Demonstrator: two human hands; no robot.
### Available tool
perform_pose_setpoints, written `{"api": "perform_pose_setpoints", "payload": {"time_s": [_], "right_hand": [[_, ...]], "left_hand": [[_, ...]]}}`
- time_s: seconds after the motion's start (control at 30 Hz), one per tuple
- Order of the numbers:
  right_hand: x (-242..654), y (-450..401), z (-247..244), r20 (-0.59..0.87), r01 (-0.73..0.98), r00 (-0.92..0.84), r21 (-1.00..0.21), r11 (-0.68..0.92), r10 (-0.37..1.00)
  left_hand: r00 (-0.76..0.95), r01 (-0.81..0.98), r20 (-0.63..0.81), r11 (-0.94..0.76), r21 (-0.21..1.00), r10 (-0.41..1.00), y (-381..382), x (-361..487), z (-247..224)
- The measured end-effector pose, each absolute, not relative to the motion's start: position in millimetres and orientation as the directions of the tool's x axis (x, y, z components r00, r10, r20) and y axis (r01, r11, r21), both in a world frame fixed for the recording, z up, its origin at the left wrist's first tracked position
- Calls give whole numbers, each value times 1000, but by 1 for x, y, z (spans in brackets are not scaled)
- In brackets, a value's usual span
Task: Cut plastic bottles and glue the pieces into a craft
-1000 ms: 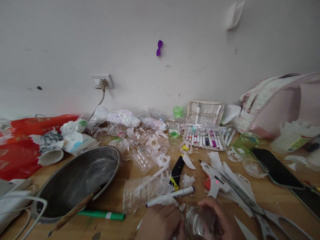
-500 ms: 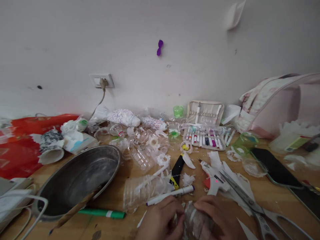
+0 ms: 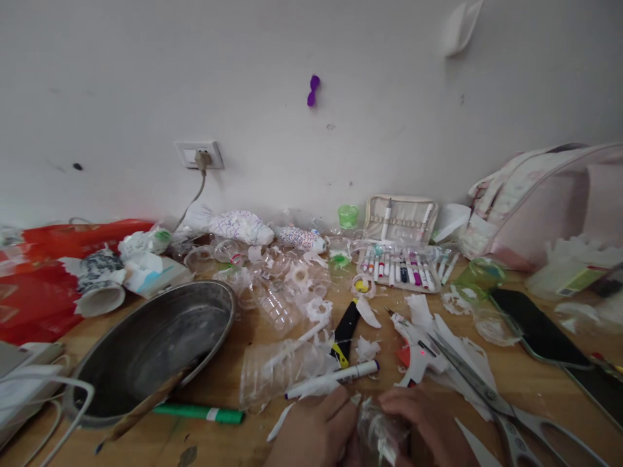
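Note:
At the bottom edge of the view, my left hand and my right hand are on either side of a clear plastic piece. It looks shiny and creased, with a whitish part low down. The left fingers are curled closed against its left side, their tips hidden. My right fingers bend over its right side and grip it. A white marker with purple ends lies just beyond my left hand. Beyond my right hand are a white glue gun with a red light and large scissors.
At left, a metal basin has a brush across its rim and a green marker beside it. Cut plastic bottles, a black-yellow cutter, a marker case and phone crowd the table.
The plastic piece has turned between my hands, and a whitish part now shows on it. My left hand has rolled over, its fingers tucked further under. The things around stay put.

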State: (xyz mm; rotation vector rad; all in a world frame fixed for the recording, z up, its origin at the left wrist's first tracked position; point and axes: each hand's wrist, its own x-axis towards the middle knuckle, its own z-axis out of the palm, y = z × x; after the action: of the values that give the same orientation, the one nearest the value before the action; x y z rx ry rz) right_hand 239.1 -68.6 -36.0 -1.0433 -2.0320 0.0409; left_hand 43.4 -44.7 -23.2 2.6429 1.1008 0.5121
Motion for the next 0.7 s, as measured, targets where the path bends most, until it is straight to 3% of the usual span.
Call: {"api": "perform_pose_setpoints", "payload": {"time_s": [0.13, 0.27, 0.4, 0.7], "right_hand": [[241, -66, -30, 687, 608, -347, -353, 711, 638], [243, -67, -33, 676, 604, -346, -370, 706, 650], [243, -67, -33, 719, 603, -388, -275, 749, 576], [240, -70, -30, 723, 669, -423, -157, 727, 546]], "left_hand": [[645, 638, 129, -623, 453, 753, -42, 40, -11], [582, 630, 142, -554, 544, 801, -42, 38, -5], [536, 587, 149, -493, 642, 831, -43, 40, -5], [552, 593, 88, -464, 658, 829, -42, 43, -10]]}}
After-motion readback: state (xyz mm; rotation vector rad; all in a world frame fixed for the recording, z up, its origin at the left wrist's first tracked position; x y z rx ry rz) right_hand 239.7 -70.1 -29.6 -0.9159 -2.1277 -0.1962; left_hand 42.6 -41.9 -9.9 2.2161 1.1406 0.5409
